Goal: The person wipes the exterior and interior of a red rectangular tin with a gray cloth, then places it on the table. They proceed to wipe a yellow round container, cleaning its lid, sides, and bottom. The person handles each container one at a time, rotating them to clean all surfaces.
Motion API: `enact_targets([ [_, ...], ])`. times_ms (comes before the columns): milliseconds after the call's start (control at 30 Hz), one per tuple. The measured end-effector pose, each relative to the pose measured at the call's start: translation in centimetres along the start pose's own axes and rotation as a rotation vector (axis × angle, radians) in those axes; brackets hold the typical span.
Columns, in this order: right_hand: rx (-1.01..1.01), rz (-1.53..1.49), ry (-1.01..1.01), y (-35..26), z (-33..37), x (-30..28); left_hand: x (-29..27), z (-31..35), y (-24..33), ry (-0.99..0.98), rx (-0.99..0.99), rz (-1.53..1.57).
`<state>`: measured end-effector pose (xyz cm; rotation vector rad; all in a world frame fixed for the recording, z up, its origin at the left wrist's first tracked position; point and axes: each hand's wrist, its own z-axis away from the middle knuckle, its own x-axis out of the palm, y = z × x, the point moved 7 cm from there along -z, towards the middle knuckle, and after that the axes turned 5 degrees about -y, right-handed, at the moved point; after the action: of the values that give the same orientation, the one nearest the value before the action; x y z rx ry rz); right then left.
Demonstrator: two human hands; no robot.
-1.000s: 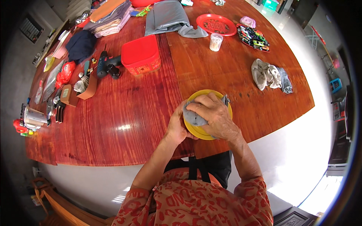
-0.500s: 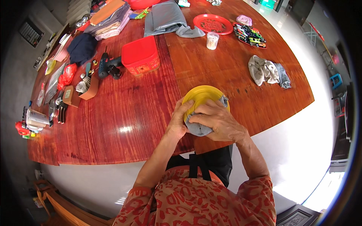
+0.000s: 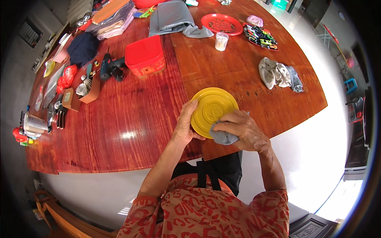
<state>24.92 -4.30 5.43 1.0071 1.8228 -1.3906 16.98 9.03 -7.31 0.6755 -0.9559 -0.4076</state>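
A round yellow lid with raised rings and an embossed centre is held up near the table's front edge. My left hand grips its left rim, thumb on top and fingers underneath. In my right hand is a bunched grey cloth, pressed against the lid's lower right part. The fingers of that hand curl over the cloth and hide some of it. What lies under the lid is hidden.
Left of centre stand a red lidded box and a cordless drill. Farther back are a red tray, a cup of cotton swabs and folded grey fabric. Crumpled cloths lie at the right.
My right hand has slid with the grey cloth from across the lid toward its lower right edge, uncovering the lid's centre. My left hand keeps its hold on the rim.
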Motion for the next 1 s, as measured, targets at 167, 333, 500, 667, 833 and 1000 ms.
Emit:
enact_targets([
  [167, -0.043, -0.01, 0.07, -0.7, -2.7, 1.2, 0.3, 0.1, 0.1, 0.005, -0.036, 0.089],
  [333, 0.019, 0.033, 0.171, -0.7, -5.5, 2.2, 0.0, 0.3, -0.1, -0.002, -0.071, 0.114],
  [500, -0.043, 0.04, 0.116, -1.3, -3.9, 2.4, -0.7, -1.1, 0.1, -0.021, 0.145, 0.194],
  [667, -0.047, -0.043, 0.111, -1.9, -0.9, 1.3, 0.0, -0.6, 0.2, -0.081, 0.07, 0.104],
  [833, -0.001, 0.053, 0.215, -1.1, -1.3, 1.6, -0.6, -0.8, -0.2, -0.022, 0.027, -0.002],
  [1000, 0.039, 0.115, 0.286, 0.0, -3.5, 1.7, -0.8, -0.3, -0.2, 0.034, -0.006, -0.063],
])
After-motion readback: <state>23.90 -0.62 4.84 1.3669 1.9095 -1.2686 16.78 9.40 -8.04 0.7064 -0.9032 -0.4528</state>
